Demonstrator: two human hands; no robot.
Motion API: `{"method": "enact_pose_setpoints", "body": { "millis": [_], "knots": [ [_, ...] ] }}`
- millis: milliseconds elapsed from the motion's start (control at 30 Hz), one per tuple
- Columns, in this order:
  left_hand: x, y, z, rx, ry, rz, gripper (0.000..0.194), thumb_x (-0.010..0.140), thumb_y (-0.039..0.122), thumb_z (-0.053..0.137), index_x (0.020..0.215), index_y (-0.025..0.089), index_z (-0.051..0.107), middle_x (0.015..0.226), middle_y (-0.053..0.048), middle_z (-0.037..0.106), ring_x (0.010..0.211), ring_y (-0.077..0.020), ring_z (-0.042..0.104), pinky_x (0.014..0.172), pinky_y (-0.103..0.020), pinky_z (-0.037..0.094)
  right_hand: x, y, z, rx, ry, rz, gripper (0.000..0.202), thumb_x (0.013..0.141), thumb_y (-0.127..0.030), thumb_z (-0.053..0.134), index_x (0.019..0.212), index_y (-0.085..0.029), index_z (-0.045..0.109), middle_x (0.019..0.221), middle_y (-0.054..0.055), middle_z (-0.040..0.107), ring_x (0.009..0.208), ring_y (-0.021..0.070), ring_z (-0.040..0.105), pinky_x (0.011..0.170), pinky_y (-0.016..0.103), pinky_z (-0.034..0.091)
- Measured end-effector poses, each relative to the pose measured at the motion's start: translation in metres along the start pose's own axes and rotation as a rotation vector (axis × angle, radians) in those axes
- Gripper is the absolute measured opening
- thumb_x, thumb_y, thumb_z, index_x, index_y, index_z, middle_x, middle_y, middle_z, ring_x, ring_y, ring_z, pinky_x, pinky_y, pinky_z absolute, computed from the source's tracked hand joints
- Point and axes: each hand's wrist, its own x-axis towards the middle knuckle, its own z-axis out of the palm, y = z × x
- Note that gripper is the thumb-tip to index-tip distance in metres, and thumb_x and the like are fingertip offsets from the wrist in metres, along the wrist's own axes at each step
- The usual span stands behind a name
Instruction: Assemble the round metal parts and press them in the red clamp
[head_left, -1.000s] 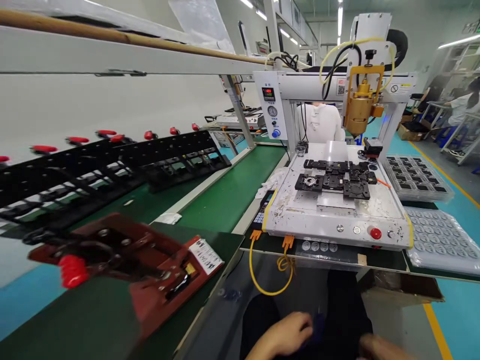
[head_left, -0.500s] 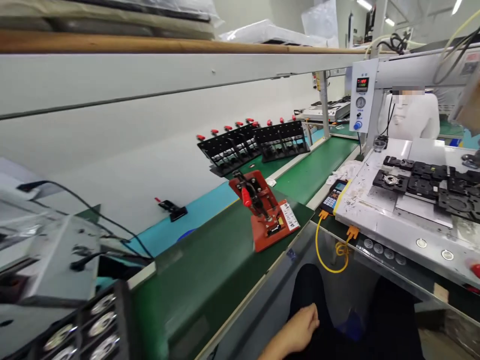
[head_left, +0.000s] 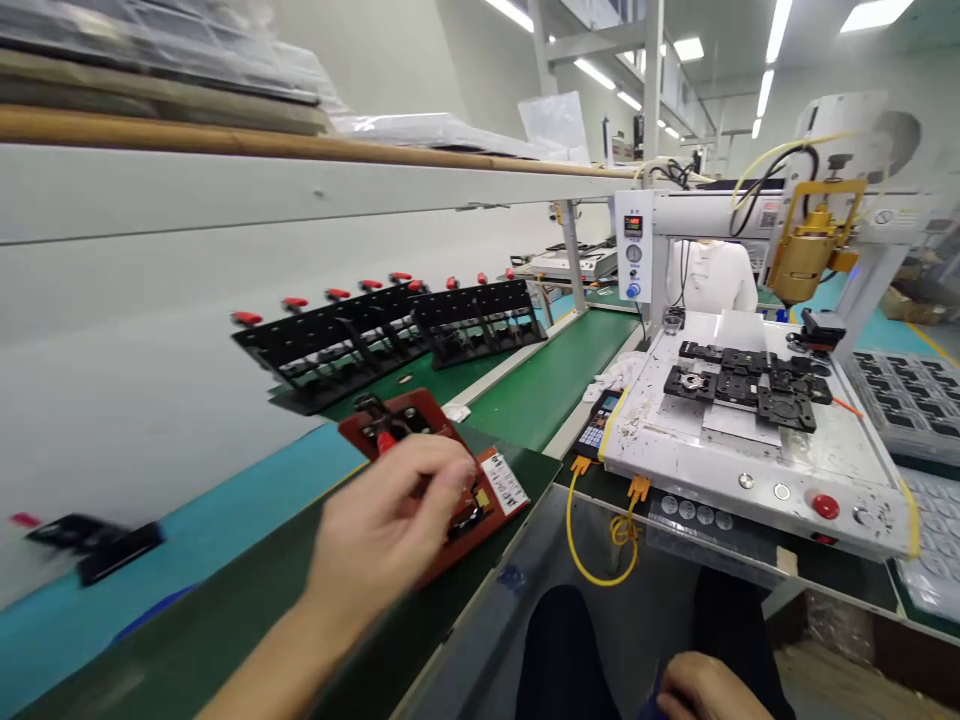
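Observation:
My left hand [head_left: 397, 510] is closed over a red-brown clamp fixture [head_left: 495, 515] on the green bench. Its curled fingers are at the fixture's red toggle clamp handle [head_left: 385, 442], and the hand hides much of the fixture. A white handwritten label [head_left: 504, 482] shows on the fixture's right side. At the bottom edge, my right hand [head_left: 712, 688] lies by my leg with curled fingers. Something dark blue shows beside it; what the fingers hold, if anything, is hidden.
Black clamp racks [head_left: 330, 345] with red handles stand behind the fixture. On the right is a white bench machine [head_left: 690, 455] carrying black plates, with a keypad controller [head_left: 598, 425] and yellow cable [head_left: 574, 530]. A shelf beam [head_left: 315, 205] crosses above. Another person sits beyond.
My left hand has risen from my lap to the red-brown fixture and closed at its handle. My right hand has come into view. The camera view has turned right.

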Motion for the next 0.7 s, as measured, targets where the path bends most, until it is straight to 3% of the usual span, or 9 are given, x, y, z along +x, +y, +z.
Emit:
{"method": "enact_pose_setpoints", "body": {
  "millis": [67,167,233,333,433,500,567,700],
  "knots": [
    [-0.006,0.006,0.031,-0.114,-0.164,0.066,0.021,0.108,0.025,0.054,0.092,0.021,0.068,0.090,-0.004,0.074,0.085,-0.0187,0.071,0.079,-0.032,0.059,0.008,-0.011,-0.006,0.022,0.016,0.037,0.027,0.105,-0.049,0.057,0.091,-0.033,0.073,0.075,0.001,0.072,0.062,0.0213,0.071,0.054,0.027,0.054],
    [-0.028,0.020,0.092,-0.258,-0.380,0.133,0.022,0.110,0.026,0.053,0.106,0.021,0.073,0.104,-0.008,0.079,0.100,-0.0216,0.075,0.092,-0.035,0.063,0.023,-0.018,-0.039,0.031,0.084,0.058,0.034,0.111,-0.041,0.048,0.090,-0.025,0.069,0.079,0.002,0.072,0.069,0.0191,0.071,0.063,0.028,0.057],
    [-0.047,0.032,0.138,-0.330,-0.494,0.183,0.026,0.111,0.026,0.050,0.119,0.021,0.074,0.117,-0.010,0.080,0.113,-0.0231,0.075,0.103,-0.039,0.063,0.034,-0.013,-0.069,0.007,0.255,0.063,0.029,0.112,-0.034,0.047,0.096,-0.024,0.069,0.087,0.005,0.074,0.078,0.0207,0.072,0.072,0.031,0.060],
    [-0.072,0.051,0.206,-0.412,-0.650,0.270,0.032,0.111,0.025,0.050,0.137,0.023,0.069,0.140,-0.009,0.075,0.137,-0.0239,0.066,0.118,-0.043,0.056,0.046,0.003,-0.105,-0.198,0.491,0.037,0.019,0.110,-0.025,0.052,0.113,-0.024,0.071,0.105,0.010,0.078,0.099,0.0275,0.075,0.088,0.043,0.061],
    [-0.089,0.066,0.261,-0.386,-0.733,0.342,0.041,0.111,0.026,0.049,0.150,0.020,0.060,0.156,-0.013,0.064,0.152,-0.0272,0.053,0.126,-0.051,0.047,0.047,0.021,-0.118,-0.480,0.498,-0.042,0.028,0.108,-0.019,0.054,0.131,-0.024,0.069,0.126,0.012,0.078,0.120,0.0343,0.072,0.103,0.056,0.058],
    [-0.098,0.070,0.286,-0.307,-0.725,0.316,0.046,0.111,0.027,0.049,0.155,0.015,0.054,0.160,-0.017,0.060,0.153,-0.0312,0.053,0.127,-0.058,0.044,0.043,0.027,-0.117,-0.562,0.454,-0.078,0.032,0.108,-0.016,0.053,0.135,-0.023,0.068,0.132,0.012,0.077,0.124,0.0345,0.071,0.108,0.059,0.055],
    [-0.107,0.070,0.300,-0.257,-0.689,0.282,0.049,0.111,0.030,0.050,0.158,0.014,0.049,0.161,-0.019,0.057,0.153,-0.0328,0.052,0.127,-0.061,0.043,0.037,0.026,-0.114,-0.565,0.428,-0.072,0.031,0.108,-0.015,0.052,0.133,-0.023,0.069,0.130,0.011,0.077,0.121,0.0321,0.073,0.108,0.056,0.057],
    [-0.126,0.068,0.303,-0.285,-0.624,0.304,0.052,0.112,0.028,0.045,0.162,0.016,0.043,0.167,-0.017,0.051,0.160,-0.0300,0.041,0.130,-0.059,0.041,0.036,0.022,-0.115,-0.552,0.435,0.016,0.028,0.110,-0.018,0.048,0.129,-0.023,0.068,0.111,0.012,0.078,0.101,0.0297,0.073,0.092,0.048,0.059]
  ]
}}
